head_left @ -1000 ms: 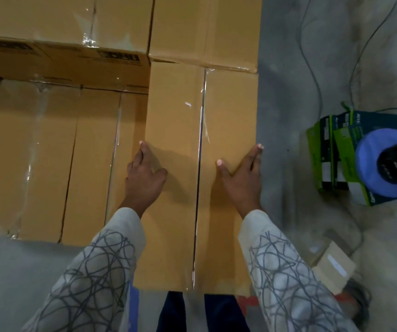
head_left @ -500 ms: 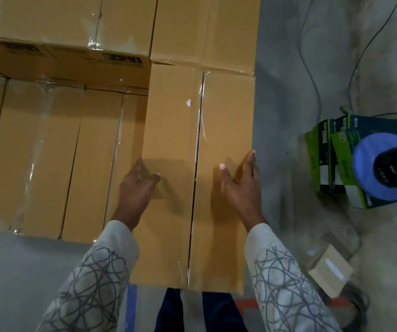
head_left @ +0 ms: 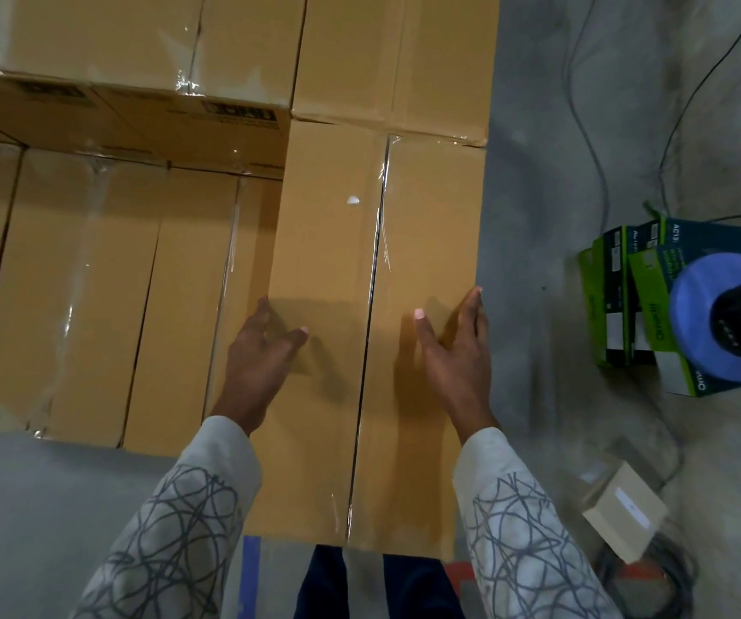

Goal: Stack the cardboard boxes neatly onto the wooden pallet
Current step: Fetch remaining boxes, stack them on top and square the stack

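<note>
A long taped cardboard box (head_left: 342,243) lies lengthwise at the right end of the stack, its near end overhanging toward me. My left hand (head_left: 257,355) hovers at the box's left edge with relaxed fingers, thumb over the top. My right hand (head_left: 453,350) is flat and straight-fingered above the top near the right edge. Neither hand grips anything. Lower boxes (head_left: 74,283) lie side by side to the left, and an upper row of boxes (head_left: 136,46) sits behind. The pallet is hidden.
Grey concrete floor (head_left: 552,127) runs along the right of the stack, crossed by thin cables (head_left: 583,109). Green cartons with a blue roll (head_left: 690,314) stand at the right. A small beige box (head_left: 623,511) lies on the floor near my right sleeve.
Both hands have drawn back toward me along the box top and lifted slightly from flat contact. The box looks unmoved.
</note>
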The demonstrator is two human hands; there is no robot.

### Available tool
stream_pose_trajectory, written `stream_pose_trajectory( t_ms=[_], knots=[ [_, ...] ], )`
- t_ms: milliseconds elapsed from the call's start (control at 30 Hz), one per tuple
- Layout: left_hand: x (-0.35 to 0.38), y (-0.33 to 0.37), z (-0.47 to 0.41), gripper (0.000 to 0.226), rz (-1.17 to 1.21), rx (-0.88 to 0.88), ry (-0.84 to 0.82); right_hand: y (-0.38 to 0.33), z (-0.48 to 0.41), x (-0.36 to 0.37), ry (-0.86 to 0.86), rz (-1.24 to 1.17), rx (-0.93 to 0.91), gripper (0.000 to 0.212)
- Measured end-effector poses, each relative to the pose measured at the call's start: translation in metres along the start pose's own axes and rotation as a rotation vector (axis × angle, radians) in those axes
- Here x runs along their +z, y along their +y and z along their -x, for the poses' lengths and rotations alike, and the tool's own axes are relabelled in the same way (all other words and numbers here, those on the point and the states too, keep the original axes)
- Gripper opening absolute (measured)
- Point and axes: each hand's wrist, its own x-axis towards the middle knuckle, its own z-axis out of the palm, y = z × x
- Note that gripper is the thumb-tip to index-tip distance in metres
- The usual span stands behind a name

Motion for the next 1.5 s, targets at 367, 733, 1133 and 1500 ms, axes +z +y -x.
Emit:
stream_pose_trajectory(
  t_ms=[367,733,1133,1500],
  knots=[
    [0.016,0.001,-0.003,0.092,-0.119,0.040,0.006,-0.002,-0.011,0.001,-0.033,0.138,-0.034,0.107],
    [-0.005,-0.022,0.027,0.074,0.263,-0.108,-0.007,-0.011,-0.011,-0.008,-0.021,0.108,-0.081,0.104],
    [-0.029,-0.144,0.174,0.039,0.782,-0.599,0.108,0.085,0.187,0.012,0.214,-0.446,0.608,0.088],
    [-0.023,-0.136,0.170,0.038,0.777,-0.636,0.012,0.089,0.179,0.017,-0.099,-0.776,0.886,0.046]
  ],
)
